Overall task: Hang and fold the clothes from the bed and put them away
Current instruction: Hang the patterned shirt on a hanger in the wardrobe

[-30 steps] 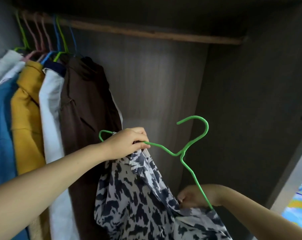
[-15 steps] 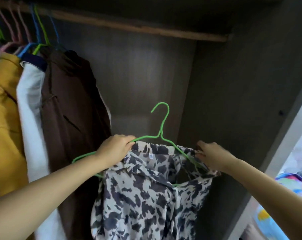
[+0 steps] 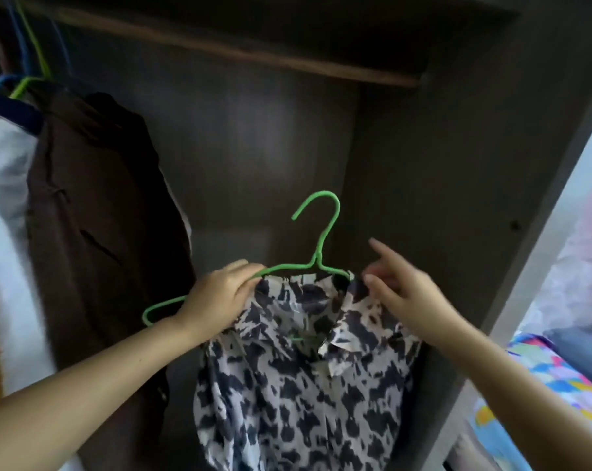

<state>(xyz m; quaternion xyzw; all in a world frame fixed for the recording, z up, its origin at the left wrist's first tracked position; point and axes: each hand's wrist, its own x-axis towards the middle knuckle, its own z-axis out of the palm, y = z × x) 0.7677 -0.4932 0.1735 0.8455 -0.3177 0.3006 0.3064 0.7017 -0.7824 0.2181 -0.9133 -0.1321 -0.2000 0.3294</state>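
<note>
A black-and-cream patterned shirt (image 3: 298, 385) hangs on a green hanger (image 3: 318, 246) inside the dark wardrobe. My left hand (image 3: 216, 300) grips the hanger's left arm together with the shirt's shoulder. The hanger's left end sticks out bare past my wrist. My right hand (image 3: 400, 294) is at the shirt's right shoulder with its fingers spread and straight, blurred by motion, holding nothing. The hook points up, well below the wooden rail (image 3: 240, 52).
A brown garment (image 3: 97, 226) and a white one (image 3: 5, 253) hang on coloured hangers at the left of the rail. The wardrobe's right wall (image 3: 440, 198) is close to my right hand. A colourful bedspread (image 3: 553, 379) shows at the right edge.
My right hand has let go of the shirt's right shoulder and opened its fingers. The shirt's right side now sits on the hanger. The view has shifted right.
</note>
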